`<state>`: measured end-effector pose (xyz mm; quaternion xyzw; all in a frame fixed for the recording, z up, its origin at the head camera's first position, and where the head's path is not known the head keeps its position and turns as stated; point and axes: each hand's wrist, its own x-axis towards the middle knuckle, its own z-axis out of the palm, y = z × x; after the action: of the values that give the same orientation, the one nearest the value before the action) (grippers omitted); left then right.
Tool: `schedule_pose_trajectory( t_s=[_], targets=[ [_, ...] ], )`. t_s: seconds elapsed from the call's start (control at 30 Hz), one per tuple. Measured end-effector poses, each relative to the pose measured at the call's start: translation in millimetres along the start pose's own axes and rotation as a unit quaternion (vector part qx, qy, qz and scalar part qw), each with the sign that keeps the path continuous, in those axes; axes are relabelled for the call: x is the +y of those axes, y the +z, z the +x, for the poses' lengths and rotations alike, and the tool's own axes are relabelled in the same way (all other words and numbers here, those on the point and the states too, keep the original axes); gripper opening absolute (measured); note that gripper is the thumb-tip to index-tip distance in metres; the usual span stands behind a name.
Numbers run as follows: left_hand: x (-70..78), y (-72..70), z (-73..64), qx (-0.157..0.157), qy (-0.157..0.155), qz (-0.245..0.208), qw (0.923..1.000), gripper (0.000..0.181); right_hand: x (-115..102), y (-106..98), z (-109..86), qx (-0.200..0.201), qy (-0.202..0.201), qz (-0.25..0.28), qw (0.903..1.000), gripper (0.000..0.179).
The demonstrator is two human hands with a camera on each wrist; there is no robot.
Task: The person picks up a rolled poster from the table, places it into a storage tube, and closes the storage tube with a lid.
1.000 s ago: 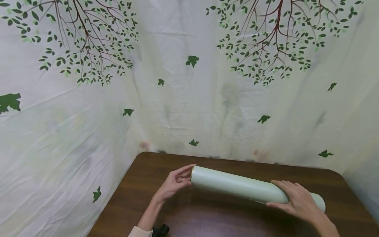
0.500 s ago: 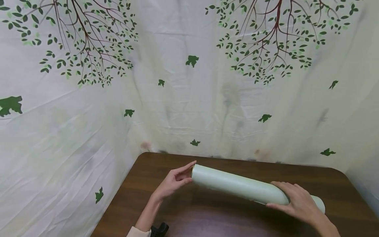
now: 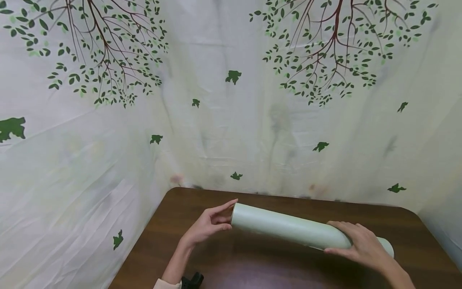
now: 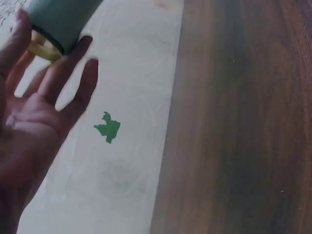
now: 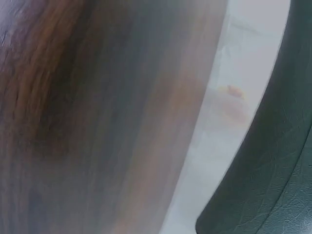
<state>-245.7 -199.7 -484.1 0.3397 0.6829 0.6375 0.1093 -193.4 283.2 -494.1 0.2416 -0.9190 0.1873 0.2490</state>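
Observation:
A long pale green roll (image 3: pixel 285 226) with a lightly grained, leather-like surface is held at a slant over the table, its left end farther back. My right hand (image 3: pixel 361 245) grips it near the right end, fingers over the top and thumb along the near side. At the other end, my left hand (image 3: pixel 203 225) has its fingers extended around the rim. The left wrist view shows the roll's open end (image 4: pixel 63 22) with a yellowish inner edge between the spread fingers and thumb of the left hand (image 4: pixel 44 112). In the right wrist view the roll (image 5: pixel 263 170) shows a lengthwise seam; the right hand is out of that view.
The dark brown wooden table (image 3: pixel 216 261) has rounded far corners. Behind and at the left hangs a pale cloth backdrop (image 3: pixel 202 132) printed with branches and green leaves. A black device (image 3: pixel 193 280) sits at the left wrist.
The roll has shifted slightly to the left, with the left hand moving along at its end. The right hand keeps its grip in nearly the same place.

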Motion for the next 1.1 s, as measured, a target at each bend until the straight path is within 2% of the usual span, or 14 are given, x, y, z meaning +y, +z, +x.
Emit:
schedule_pose_trajectory(
  t_s=[0.13,0.23,0.37,0.5,0.6,0.8,1.1],
  targets=[
    [-2.7,-2.2,-2.5,-0.016,0.009,-0.033,0.9993,0.074,0.1,-1.5,-1.8,-0.03,0.03,0.026,0.9987,0.072],
    [-4.2,-0.1,-2.0,0.005,0.01,-0.04,0.9991,0.072,1.1,-3.8,-1.1,-0.056,0.046,0.044,0.9964,0.069],
    [-6.8,7.3,-2.3,0.043,0.017,-0.056,0.9974,0.07,2.7,-5.9,-1.3,-0.07,0.049,0.058,0.9947,0.069],
    [-7.8,11.6,-5.7,0.058,0.011,-0.062,0.9963,0.07,3.6,-5.7,-3.4,-0.079,0.048,0.065,0.9936,0.069],
    [-5.1,9.9,-8.9,0.054,0.01,-0.038,0.9977,0.069,3.1,-4.8,-4.9,-0.097,0.049,0.075,0.9912,0.068],
    [2.3,4.6,-6.3,0.047,0.06,0.056,0.9955,0.068,2.7,-5.2,-6.9,-0.114,0.044,0.095,0.9879,0.065],
    [7.4,7.0,-4.7,0.064,0.075,0.048,0.994,0.066,1.9,-2.9,-5.6,-0.116,0.049,0.107,0.9863,0.061]
  ],
)
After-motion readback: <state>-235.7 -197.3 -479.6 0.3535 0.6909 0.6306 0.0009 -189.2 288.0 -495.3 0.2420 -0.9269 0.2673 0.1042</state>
